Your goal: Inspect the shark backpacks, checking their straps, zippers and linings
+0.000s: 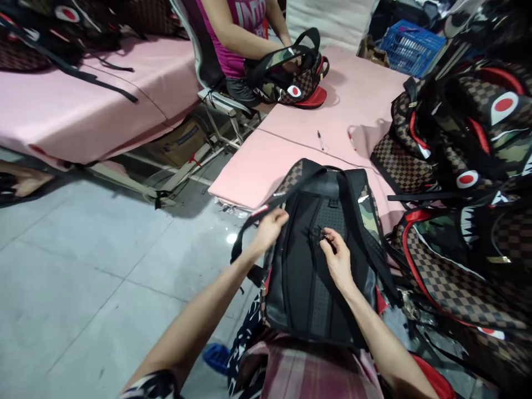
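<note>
A black backpack (301, 277) with checkered and camouflage sides lies back panel up, across my lap and the near edge of the pink table. My left hand (271, 226) is at its left edge beside the left shoulder strap, fingers curled together; what they hold, if anything, is hidden. Over the middle of the back panel, my right hand (337, 256) is closed in a pinch on a small dark item (326, 238), too small to make out. The right shoulder strap (361, 221) runs down the right side of the panel.
More checkered backpacks (453, 271) are piled at the right. A pen (320, 140) and a red-and-white marker (352, 141) lie on the pink table (274, 160). Across it, a seated person in a purple shirt (226, 52) handles another backpack (307, 77). A blue crate (411, 47) stands behind.
</note>
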`<state>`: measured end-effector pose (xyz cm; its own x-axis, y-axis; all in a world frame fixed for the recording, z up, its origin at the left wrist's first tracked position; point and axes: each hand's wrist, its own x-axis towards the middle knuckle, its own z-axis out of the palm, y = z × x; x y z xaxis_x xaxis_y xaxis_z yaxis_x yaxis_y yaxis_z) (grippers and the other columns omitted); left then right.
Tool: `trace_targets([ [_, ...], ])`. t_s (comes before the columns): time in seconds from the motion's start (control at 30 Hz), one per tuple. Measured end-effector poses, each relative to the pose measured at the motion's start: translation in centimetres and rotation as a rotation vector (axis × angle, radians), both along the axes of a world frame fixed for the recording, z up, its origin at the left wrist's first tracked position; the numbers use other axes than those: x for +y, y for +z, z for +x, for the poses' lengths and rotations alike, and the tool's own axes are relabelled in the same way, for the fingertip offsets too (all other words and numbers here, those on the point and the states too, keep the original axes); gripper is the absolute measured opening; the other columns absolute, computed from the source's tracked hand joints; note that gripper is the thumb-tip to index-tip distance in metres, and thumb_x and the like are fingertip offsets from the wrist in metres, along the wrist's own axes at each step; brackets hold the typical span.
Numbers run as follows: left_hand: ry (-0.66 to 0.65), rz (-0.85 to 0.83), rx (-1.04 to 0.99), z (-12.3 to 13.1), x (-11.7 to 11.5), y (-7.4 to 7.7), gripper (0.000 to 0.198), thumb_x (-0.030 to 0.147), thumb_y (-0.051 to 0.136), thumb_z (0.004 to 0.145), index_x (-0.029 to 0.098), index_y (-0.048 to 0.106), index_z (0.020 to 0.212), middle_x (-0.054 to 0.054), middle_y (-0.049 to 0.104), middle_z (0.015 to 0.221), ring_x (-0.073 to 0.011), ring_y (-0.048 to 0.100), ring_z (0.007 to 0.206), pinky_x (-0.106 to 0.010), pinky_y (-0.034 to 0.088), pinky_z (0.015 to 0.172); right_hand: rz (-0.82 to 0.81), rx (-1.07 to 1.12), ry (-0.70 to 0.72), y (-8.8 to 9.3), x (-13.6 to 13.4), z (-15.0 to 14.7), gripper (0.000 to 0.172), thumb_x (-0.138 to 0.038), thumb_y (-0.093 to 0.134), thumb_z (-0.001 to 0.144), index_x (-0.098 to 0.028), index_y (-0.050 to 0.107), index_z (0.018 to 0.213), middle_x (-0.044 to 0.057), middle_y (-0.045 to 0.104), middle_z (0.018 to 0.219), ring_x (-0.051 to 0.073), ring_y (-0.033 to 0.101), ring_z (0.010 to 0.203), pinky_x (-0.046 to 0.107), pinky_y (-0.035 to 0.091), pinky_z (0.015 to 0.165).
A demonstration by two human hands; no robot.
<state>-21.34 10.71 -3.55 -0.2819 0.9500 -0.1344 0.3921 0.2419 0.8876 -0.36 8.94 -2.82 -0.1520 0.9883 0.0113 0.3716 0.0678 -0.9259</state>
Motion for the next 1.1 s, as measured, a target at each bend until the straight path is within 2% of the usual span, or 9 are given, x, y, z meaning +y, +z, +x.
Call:
trace_targets([
  [0.07,0.153,0.113,-0.160,-0.4,3.5,1.6,0.025,0.031,0.040,0.082,0.014,0.058,0.078,-0.002,0.059,0.070,-0.0131,0.056,0.065,-0.024,0.044,0.065,-0.004,0.054,-0.087,0.1,1.0,0.3,0.044,-0.038,0.062,0.075,-0.020,0.054,0.114,0.003,0.061,0.096,0.016,0.058,0.085,0.029,0.045,0.077],
  [0.13,0.169,0.226,-0.239,-0.2,7.2,3.2,0.028,0.032,0.039,0.083,0.013,0.060,0.080,-0.004,0.061,0.076,-0.0125,0.057,0.069,-0.023,0.044,0.066,-0.026,0.055,-0.113,0.2,2.4,0.3,0.044,-0.041,0.063,0.073,-0.018,0.057,0.110,0.003,0.062,0.091,0.016,0.058,0.078,0.028,0.045,0.072],
  [0.23,-0.087,0.206,-0.109,1.2,12.1,4.6,0.026,0.021,0.037,0.082,0.011,0.061,0.083,-0.006,0.064,0.083,-0.0118,0.059,0.076,-0.022,0.044,0.070,-0.046,-0.039,-0.085,0.7,5.6,0.1,0.036,-0.047,0.049,0.081,-0.018,0.062,0.096,0.003,0.064,0.084,0.018,0.058,0.075,0.029,0.045,0.070],
  [0.3,-0.254,0.137,-0.009,2.5,14.1,4.8,0.025,0.015,0.037,0.079,0.011,0.062,0.081,-0.006,0.065,0.081,-0.0121,0.060,0.075,-0.022,0.044,0.071,-0.011,-0.188,-0.035,1.6,8.3,0.9,0.038,-0.046,0.039,0.086,-0.018,0.062,0.098,0.005,0.066,0.087,0.020,0.059,0.078,0.030,0.044,0.071],
  [0.47,-0.660,0.084,0.480,5.5,15.0,5.2,0.024,0.022,0.043,0.080,0.015,0.066,0.077,-0.007,0.067,0.076,-0.0182,0.062,0.077,-0.027,0.043,0.072,0.226,-0.668,0.094,4.6,15.6,6.1,0.036,-0.018,0.038,0.083,-0.019,0.058,0.113,0.009,0.064,0.105,0.021,0.059,0.090,0.029,0.042,0.076],
  [0.6,-0.747,0.043,0.788,7.9,15.6,6.0,0.038,0.039,0.038,0.085,0.016,0.068,0.089,-0.013,0.068,0.090,-0.0250,0.062,0.087,-0.032,0.044,0.074,0.120,-1.021,0.326,5.9,18.4,8.4,0.023,-0.024,0.045,0.082,-0.018,0.066,0.090,0.009,0.068,0.090,0.022,0.062,0.082,0.026,0.039,0.066],
  [0.73,-0.782,-0.065,0.885,9.9,16.7,5.9,0.052,0.060,0.051,0.073,0.013,0.069,0.087,-0.017,0.067,0.091,-0.0306,0.061,0.091,-0.035,0.046,0.076,0.104,-1.053,0.578,6.6,17.1,7.9,0.022,-0.025,0.044,0.084,-0.020,0.065,0.081,0.005,0.068,0.077,0.019,0.063,0.074,0.024,0.035,0.060],
  [0.9,-0.652,-0.200,0.809,11.0,15.9,4.8,0.052,0.058,0.068,0.058,0.012,0.070,0.082,-0.017,0.068,0.085,-0.0311,0.063,0.087,-0.033,0.046,0.073,0.364,-0.851,0.852,6.7,12.1,7.8,0.014,-0.008,0.048,0.076,-0.016,0.059,0.071,0.004,0.063,0.073,0.014,0.059,0.069,0.022,0.035,0.061],
  [1.1,-0.614,-0.227,0.710,10.3,15.4,4.3,0.036,0.047,0.064,0.067,0.013,0.068,0.077,-0.011,0.066,0.070,-0.0213,0.063,0.068,-0.024,0.041,0.056,0.645,-0.754,0.912,6.7,9.2,8.5,0.029,-0.016,0.040,0.089,-0.017,0.050,0.061,0.002,0.050,0.060,0.013,0.047,0.056,0.026,0.029,0.055],
])
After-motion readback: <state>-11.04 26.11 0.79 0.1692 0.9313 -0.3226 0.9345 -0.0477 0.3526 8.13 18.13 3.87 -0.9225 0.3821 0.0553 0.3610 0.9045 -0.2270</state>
